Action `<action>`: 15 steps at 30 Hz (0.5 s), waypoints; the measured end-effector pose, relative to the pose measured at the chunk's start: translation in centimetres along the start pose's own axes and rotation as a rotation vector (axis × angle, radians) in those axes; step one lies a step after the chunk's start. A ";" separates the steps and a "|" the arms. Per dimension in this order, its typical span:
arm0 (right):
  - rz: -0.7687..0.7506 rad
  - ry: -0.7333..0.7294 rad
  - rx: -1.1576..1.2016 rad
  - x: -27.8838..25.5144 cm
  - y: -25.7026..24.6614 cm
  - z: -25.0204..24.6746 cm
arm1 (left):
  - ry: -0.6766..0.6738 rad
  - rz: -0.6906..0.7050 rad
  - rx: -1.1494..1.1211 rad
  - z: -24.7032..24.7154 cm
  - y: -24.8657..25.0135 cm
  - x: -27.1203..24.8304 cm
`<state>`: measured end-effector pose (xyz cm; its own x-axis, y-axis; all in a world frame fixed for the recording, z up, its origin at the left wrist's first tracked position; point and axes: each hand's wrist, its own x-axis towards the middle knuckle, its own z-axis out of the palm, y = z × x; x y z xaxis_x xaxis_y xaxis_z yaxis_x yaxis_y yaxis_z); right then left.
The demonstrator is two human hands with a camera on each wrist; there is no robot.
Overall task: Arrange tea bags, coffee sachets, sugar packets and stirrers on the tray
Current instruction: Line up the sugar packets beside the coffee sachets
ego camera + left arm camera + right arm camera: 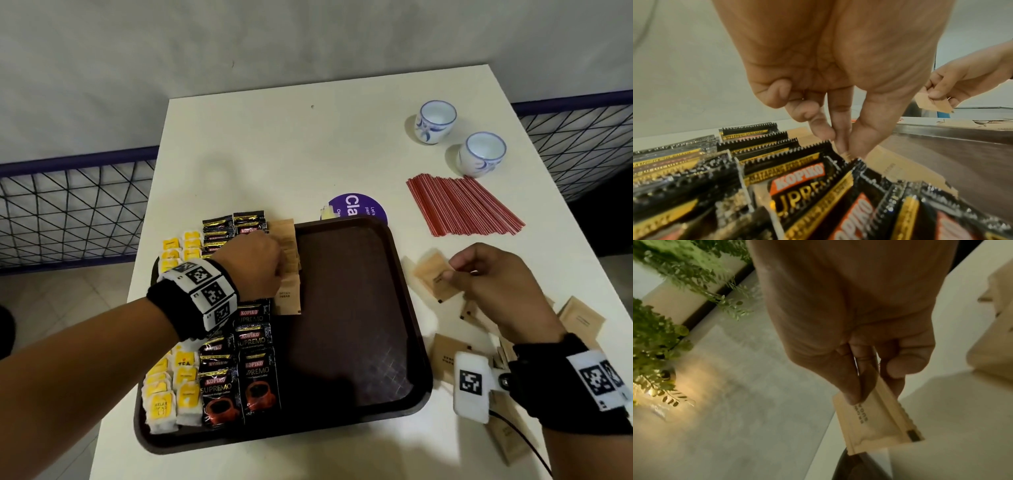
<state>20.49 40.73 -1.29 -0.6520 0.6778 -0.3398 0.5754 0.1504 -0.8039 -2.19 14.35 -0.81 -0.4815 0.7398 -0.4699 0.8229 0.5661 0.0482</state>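
A brown tray holds yellow tea bags along its left side. Beside them lie black Kopiko coffee sachets, then a row of brown sugar packets. My left hand hovers over that row. Its thumb and fingers pinch the top edge of one sugar packet next to the sachets. My right hand is above the table right of the tray and pinches another sugar packet. Loose sugar packets lie under and around it. Red stirrers lie in a pile farther back.
Two white-and-blue cups stand at the table's back right. A purple round sticker sits behind the tray. Wire-mesh railings flank the white table. Green plants appear in the right wrist view.
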 end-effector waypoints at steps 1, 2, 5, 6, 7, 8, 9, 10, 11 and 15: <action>0.016 -0.024 0.041 -0.2 -0.2 0.3 | 0.000 0.000 0.006 0.0 0.0 0.0; 0.032 -0.052 0.080 -0.5 -0.4 0.7 | 0.000 0.001 0.009 0.1 0.0 0.1; 0.062 -0.155 0.196 -1.2 -0.6 2.3 | 0.001 0.003 0.023 0.2 -0.1 0.1; 0.070 -0.189 0.227 -1.4 -0.6 2.9 | 0.014 0.008 0.016 0.2 -0.1 0.1; 0.077 -0.220 0.251 -1.6 -0.6 3.5 | 0.037 0.013 -0.014 0.2 -0.1 0.0; 0.082 -0.244 0.264 -1.8 -0.6 4.0 | 0.067 0.020 -0.076 0.1 0.1 -0.1; 0.083 -0.264 0.276 -2.0 -0.8 4.6 | 0.098 0.033 -0.165 -0.1 0.4 -0.2; 0.082 -0.280 0.283 -2.2 -0.9 5.1 | 0.119 0.054 -0.267 -0.4 0.8 -0.3; 0.078 -0.294 0.290 -2.4 -1.1 5.6 | 0.124 0.081 -0.364 -0.7 1.4 -0.4; 0.063 -0.342 0.297 -2.9 -2.0 7.0 | 0.050 0.143 -0.650 -1.7 4.2 -0.4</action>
<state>17.82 33.46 -2.11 -0.7744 0.3953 -0.4940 0.4852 -0.1298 -0.8647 0.92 17.03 1.10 -0.4072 0.8312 -0.3785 0.5383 0.5532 0.6358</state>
